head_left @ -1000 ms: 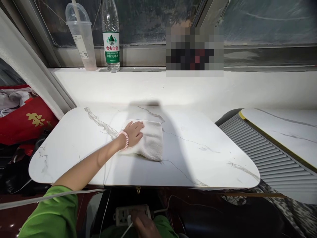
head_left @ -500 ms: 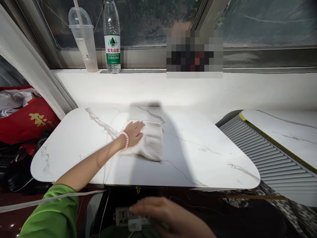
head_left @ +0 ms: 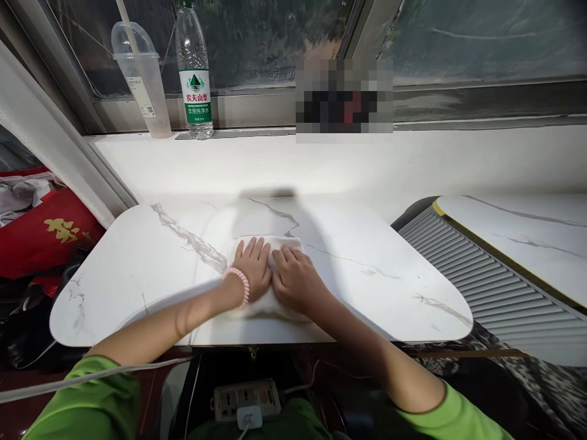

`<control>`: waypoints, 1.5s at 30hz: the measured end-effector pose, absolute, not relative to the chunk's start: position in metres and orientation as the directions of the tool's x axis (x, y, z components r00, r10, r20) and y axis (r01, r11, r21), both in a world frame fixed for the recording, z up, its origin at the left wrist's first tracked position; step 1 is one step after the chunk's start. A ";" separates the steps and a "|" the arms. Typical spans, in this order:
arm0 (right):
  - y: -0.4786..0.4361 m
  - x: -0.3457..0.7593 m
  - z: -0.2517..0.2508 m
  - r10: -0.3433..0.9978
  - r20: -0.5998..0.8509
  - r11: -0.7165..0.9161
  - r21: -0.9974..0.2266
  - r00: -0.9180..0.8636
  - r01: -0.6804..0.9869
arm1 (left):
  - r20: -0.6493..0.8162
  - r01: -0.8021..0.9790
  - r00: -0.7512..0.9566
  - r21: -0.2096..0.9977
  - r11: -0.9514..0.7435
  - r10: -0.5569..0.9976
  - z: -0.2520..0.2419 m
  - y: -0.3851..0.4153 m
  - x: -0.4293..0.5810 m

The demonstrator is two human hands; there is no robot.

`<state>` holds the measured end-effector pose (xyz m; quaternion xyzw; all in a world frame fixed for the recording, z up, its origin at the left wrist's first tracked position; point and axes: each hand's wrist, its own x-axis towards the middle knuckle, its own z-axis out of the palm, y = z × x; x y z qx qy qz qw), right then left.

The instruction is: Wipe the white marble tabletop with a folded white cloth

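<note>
A folded white towel (head_left: 268, 241) lies on the white marble table (head_left: 367, 287), mostly covered by my hands. My left hand (head_left: 253, 272), with a pink coil band at the wrist, rests flat on the towel's left half, fingers stretched out. Beside it, my right hand (head_left: 296, 278) presses flat on the towel's right half, fingers extended toward the window. Both hands touch each other at the middle of the towel. Green sleeves cover my upper arms.
On the window sill stand a lidded plastic cup (head_left: 141, 79) with a straw and a water bottle (head_left: 195, 76). A red bag (head_left: 46, 232) lies at the left. A second marble table (head_left: 527, 235) stands at the right. A power strip (head_left: 247, 400) sits below the table.
My right hand rose from the power strip under the table and landed on the towel beside my left hand. The towel and left hand slid slightly nearer to me.
</note>
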<state>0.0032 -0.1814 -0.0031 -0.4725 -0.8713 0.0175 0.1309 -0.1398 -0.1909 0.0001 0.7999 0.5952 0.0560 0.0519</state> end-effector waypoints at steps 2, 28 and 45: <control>-0.196 0.014 -0.002 0.794 0.267 0.589 -0.115 -0.546 0.800 | 0.018 0.951 0.268 0.154 -0.268 0.963 -0.001 -0.207 -0.130; -0.034 -0.085 -0.017 0.719 0.275 0.676 -0.063 -0.639 0.734 | 0.084 0.991 0.097 0.081 -0.104 0.992 -0.001 -0.059 -0.218; -0.225 -0.088 -0.027 0.460 0.438 0.872 -0.057 -0.772 0.487 | 0.239 0.988 0.140 0.034 -0.152 0.961 -0.013 -0.280 -0.236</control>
